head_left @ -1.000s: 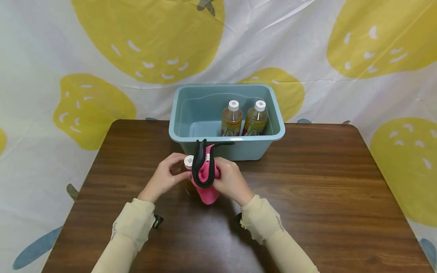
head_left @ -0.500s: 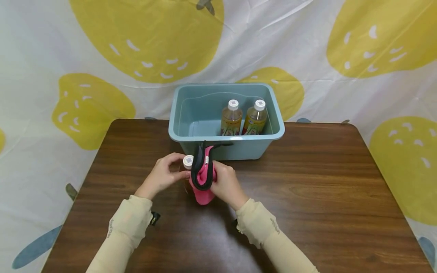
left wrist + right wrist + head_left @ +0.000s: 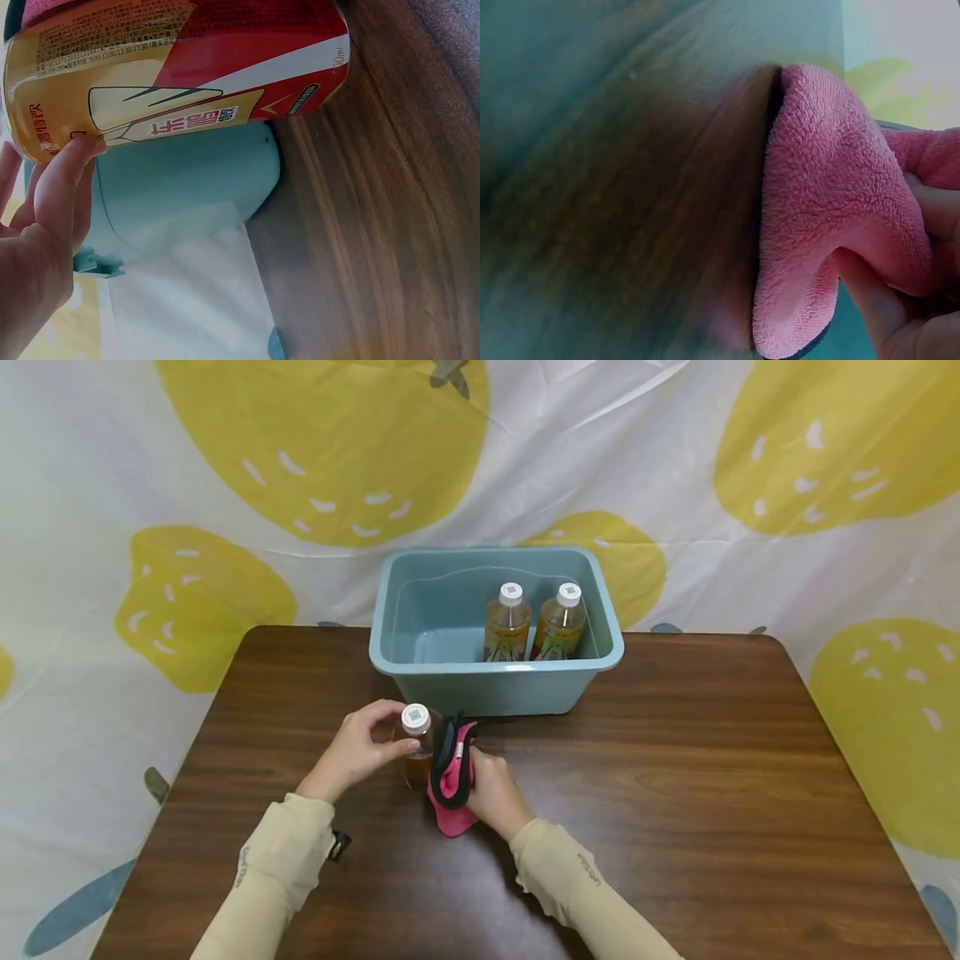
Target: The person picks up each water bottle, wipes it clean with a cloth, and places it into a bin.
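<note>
A drink bottle (image 3: 417, 767) with a white cap stands upright in front of the bin. My left hand (image 3: 358, 750) holds it near the top, thumb and fingers around its shoulder. In the left wrist view, the red and yellow label of the bottle (image 3: 225, 75) shows beside the fingers. My right hand (image 3: 495, 787) grips a folded pink cloth (image 3: 452, 818) with black edging, against the bottle's right side. The right wrist view shows the fuzzy pink cloth (image 3: 832, 187) bunched between the fingers and thumb, close over the table.
A blue-green plastic bin (image 3: 495, 689) stands at the back of the brown wooden table (image 3: 675, 777). Inside, on its right side, are two similar bottles, one left (image 3: 507, 631) and one right (image 3: 558, 628). A lemon-print curtain (image 3: 600, 435) hangs behind.
My right hand has moved the cloth down along the bottle, toward me. More of the bottle's cap and neck now shows. My left hand has stayed about where it was.
</note>
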Motion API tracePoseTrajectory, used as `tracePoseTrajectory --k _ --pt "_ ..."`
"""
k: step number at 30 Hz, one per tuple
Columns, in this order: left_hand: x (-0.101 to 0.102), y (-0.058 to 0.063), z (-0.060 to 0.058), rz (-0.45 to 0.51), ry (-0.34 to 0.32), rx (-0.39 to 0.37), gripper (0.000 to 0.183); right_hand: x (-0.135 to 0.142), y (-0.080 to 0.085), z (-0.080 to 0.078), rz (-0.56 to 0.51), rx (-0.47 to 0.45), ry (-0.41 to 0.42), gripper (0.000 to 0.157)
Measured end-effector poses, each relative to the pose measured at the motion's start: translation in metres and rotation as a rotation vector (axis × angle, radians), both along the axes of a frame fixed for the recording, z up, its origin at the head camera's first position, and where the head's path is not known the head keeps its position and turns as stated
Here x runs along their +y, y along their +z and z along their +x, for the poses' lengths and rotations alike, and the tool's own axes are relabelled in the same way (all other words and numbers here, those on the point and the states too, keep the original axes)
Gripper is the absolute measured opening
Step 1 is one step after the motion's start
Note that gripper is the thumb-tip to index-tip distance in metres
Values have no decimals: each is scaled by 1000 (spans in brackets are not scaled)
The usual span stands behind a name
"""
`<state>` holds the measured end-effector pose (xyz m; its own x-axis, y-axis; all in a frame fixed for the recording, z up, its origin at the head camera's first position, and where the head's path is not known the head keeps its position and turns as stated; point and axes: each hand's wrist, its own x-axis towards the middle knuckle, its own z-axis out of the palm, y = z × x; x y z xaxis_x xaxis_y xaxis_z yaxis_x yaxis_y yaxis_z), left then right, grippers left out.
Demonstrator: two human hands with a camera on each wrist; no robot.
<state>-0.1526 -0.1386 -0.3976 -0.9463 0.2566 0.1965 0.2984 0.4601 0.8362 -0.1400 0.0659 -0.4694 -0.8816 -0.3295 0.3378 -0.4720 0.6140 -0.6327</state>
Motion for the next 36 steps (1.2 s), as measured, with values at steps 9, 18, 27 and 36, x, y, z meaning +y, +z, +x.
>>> tracePoseTrajectory --k 9,18,27,36 --pt "-2 -1 -2 24 -17 7 38 2 35 -4 -59 84 36 15" --pt "-5 -4 -1 4 -31 32 30 -6 81 -5 -47 138 84 17" --pt "-4 -2 -2 13 -29 12 34 -4 71 -4 -102 167 46 13" --pt "-1 -3 -2 7 -21 -5 35 2 31 4 -57 65 14 19"
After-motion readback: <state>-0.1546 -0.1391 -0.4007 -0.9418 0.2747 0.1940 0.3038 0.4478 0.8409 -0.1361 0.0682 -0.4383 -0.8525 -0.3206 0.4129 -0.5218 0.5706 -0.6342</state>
